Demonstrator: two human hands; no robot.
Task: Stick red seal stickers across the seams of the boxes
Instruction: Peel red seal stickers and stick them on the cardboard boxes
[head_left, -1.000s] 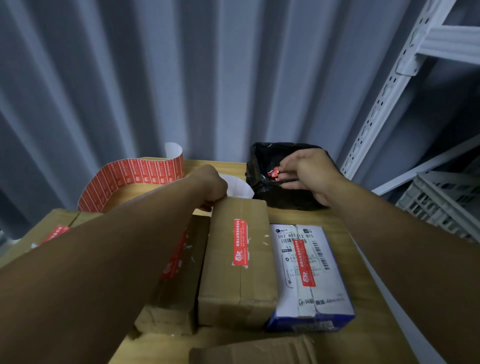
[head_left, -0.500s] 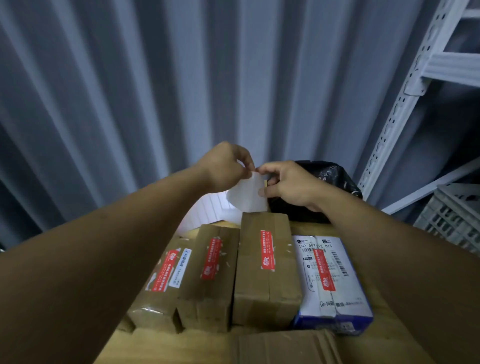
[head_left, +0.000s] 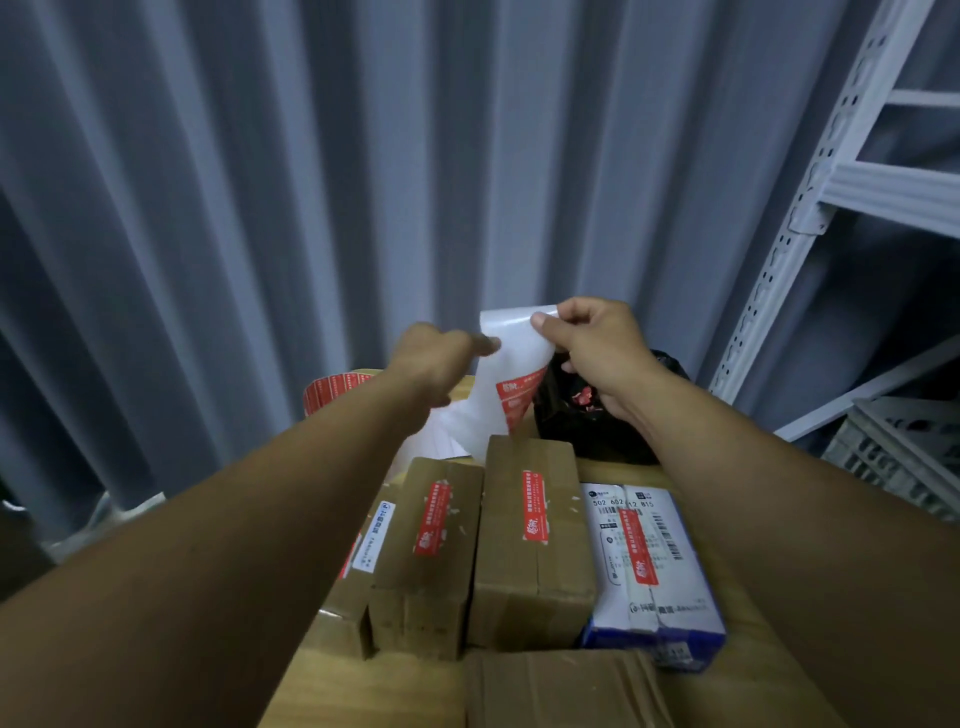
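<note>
As read from the left, sticker coil: red seals on a curled backing, standing at the far edge of the table behind the left forearm; its join to the raised strip is hidden.
left hand: blurred; one fingertip reaches the strip's left edge, but whether it pinches cannot be told.
sticker strip: glossy white backing raised above the far ends of the boxes, with red seals on its lower part.
handling, by judgement: light, limp and slick; the seals are thin and tacky and likely to curl or stick to themselves. A lifted corner is the best hold, with the adhesive kept off the fingers.
right hand: thumb and fingers pinch the strip's upper right corner.
boxes: four side by side below the hands, three brown and one white-and-blue at the right; each shows a red seal on top.
flat cardboard: nearest the viewer, in front of the row.
black bag: just beneath the right hand, behind the boxes, holding red scraps.
in the way: both forearms cross over the row, and the left one hides part of the leftmost box.
shelf frame, crate: far right, well apart.
</note>
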